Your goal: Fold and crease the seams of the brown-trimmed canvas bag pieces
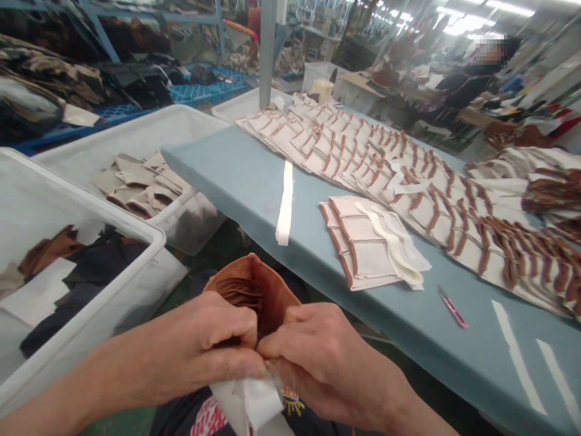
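A brown leather-like piece with a pale lining (272,284) is gripped over my lap, its open mouth facing up with folded brown layers inside. My left hand (213,339) pinches its near edge. Close against it, my right hand (322,351) pinches the same edge, and the thumbs almost meet. Below the fingers hangs a white part (249,402); whether it is sewn to the brown piece I cannot tell. The fingertips are partly hidden in the folds.
A blue-covered table (227,169) bears rows of cream pieces with brown edges (363,151), a small stack (367,242), white strips (284,206) and pink thread snips (452,307). White bins (158,236) with fabric pieces stand left. A person (467,91) sits at the back right.
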Tool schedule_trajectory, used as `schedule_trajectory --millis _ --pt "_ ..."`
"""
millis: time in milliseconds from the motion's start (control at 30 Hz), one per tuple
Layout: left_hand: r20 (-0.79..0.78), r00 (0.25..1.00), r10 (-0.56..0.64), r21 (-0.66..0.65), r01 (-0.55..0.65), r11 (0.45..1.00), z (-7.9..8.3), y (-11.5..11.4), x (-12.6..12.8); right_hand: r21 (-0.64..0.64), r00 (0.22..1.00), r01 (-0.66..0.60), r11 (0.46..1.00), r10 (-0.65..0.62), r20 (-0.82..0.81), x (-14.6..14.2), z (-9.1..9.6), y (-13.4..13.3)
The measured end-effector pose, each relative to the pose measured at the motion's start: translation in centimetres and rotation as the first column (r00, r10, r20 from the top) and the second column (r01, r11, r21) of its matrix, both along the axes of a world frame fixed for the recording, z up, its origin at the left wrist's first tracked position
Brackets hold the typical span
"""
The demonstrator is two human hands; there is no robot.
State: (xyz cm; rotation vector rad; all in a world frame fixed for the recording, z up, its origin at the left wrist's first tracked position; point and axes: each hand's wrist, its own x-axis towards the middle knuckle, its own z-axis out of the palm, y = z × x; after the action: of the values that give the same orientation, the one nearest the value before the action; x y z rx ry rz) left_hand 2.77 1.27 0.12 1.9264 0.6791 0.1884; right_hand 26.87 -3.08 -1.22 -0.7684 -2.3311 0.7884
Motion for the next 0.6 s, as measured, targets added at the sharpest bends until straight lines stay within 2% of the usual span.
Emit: schedule_trajectory --millis 67,167,267,367,500,600 --pt "-0.025 1.000 -0.016 0.058 0.017 0.998 0.2 -0.2 0.1 -0.006 0.999 -0.010 1.000 0.010 0.038 0.3 0.3 -0.1" --pt "-0.054 0.997 -0.048 0.260 0.060 0.964 0.5 -0.8 0.5 -0.099 0.996 -0.075 0.992 0.080 0.050 0.6 0.5 -0.1" --pt "-0.034 0.996 -0.077 0.472 0.084 0.878 0.9 -1.6 1.1 -0.198 0.989 -0.134 0.971 0.145 0.039 1.0 0.6 0.1" --pt "0.009 0.999 -0.037 0.624 0.024 0.781 1.1 -2.3 1.8 -0.209 0.988 -0.132 0.969 0.146 0.052 1.2 0.8 0.2" --pt "0.028 0.998 0.056 0.733 -0.059 0.678 0.9 -3.4 2.3 -0.186 0.981 -0.133 0.973 0.156 0.113 1.4 1.1 0.2" --pt "-0.010 0.997 0.082 0.737 -0.048 0.674 0.1 -4.4 2.1 -0.166 0.961 -0.139 0.976 0.173 0.214 1.6 1.2 -0.5"
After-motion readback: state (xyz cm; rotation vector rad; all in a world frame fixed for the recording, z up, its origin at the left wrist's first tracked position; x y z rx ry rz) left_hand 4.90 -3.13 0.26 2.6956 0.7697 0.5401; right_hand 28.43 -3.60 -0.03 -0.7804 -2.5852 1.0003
